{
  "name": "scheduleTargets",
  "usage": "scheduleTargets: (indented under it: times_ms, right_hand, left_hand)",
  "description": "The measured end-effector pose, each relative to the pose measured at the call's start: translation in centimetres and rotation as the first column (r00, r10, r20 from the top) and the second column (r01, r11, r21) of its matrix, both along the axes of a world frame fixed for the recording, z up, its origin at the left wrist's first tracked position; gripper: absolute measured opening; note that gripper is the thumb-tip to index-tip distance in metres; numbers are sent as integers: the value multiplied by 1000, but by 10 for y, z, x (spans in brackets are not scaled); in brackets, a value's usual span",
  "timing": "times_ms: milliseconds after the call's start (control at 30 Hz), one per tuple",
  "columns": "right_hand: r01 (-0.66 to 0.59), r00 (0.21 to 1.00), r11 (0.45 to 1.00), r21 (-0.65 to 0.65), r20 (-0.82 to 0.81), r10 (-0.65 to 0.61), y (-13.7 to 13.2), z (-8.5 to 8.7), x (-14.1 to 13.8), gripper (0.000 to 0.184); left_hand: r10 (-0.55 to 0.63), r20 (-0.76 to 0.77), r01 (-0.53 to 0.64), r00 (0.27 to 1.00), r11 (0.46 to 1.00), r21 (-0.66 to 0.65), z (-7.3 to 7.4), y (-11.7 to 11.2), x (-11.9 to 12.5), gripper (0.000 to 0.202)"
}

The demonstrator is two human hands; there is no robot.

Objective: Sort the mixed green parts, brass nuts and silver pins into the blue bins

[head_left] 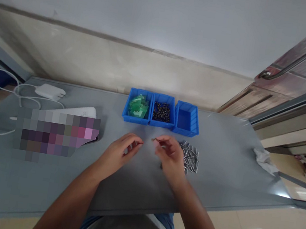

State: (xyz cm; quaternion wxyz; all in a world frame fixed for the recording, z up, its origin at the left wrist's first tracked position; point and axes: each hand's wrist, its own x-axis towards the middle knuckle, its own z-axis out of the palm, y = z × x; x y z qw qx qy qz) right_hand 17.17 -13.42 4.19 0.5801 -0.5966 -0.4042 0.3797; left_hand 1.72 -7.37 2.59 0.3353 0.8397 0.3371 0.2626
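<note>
Head view: right hand (168, 156) pinches a small brownish part (153, 139); left hand (119, 155) half-curled, hold unclear; both just below blue parts bin (161, 124).

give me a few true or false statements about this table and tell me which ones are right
The metal pins lie loose on the table beside the right hand. True.
The green packets sit in the middle blue bin. False: they are in the left blue bin, and the middle one holds small dark parts.
The left hand is resting on the white power adapter. False: the adapter lies far off at the left of the table, and the hand is in front of the bins.
A crumpled white cloth lies at the table's right edge. True.
</note>
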Motion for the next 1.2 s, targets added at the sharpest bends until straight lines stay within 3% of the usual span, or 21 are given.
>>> scheduleTargets:
  times_ms: [133, 233, 300, 367, 467, 567, 667, 900, 1200]
  right_hand:
    - [199, 934, 938, 283, 237, -269, 17, 32, 17, 13]
    - [214, 790, 936, 279, 515, -334, 33, 33, 34, 21]
    - [185, 684, 973, 137, 693, -228, 35, 21, 42, 24]
    - [110, 604, 991, -78, 797, -4, 27, 5, 46, 20]
    - [-8, 499, 926, -379, 801, 332, 5, -14, 46, 17]
    - [-44, 427, 870, -491, 778, 461, -10, -20, 44, 24]
    - [-61, 422, 866, -496, 773, 473, -11, -22, 45, 22]
    - [-65, 497, 910, -410, 777, 386, 3, -35, 46, 7]
    - [-44, 467, 922, -385, 808, 360, 7, -38, 42, 7]
  left_hand:
    - [3, -29, -4, 1000, 999, -43, 1, -1, 0, 13]
    - [1, -28, -2, 1000, 998, -61, -2, -1, 0, 14]
    - [3, -36, -5, 999, 998, -66, -3, -1, 0, 15]
    - [4, -47, -7, 999, 998, -64, -3, -1, 0, 15]
    - [-6, -59, 2, 998, 998, -61, -3, -1, 0, 15]
    - [-17, -63, 13, 998, 998, -62, -3, -1, 1, 15]
    - [-14, -64, 10, 998, 998, -63, -5, -1, 2, 15]
    - [-23, -72, 19, 997, 997, -68, -9, -1, 3, 16]
    - [-51, -91, 42, 995, 995, -92, -6, -2, 2, 16]
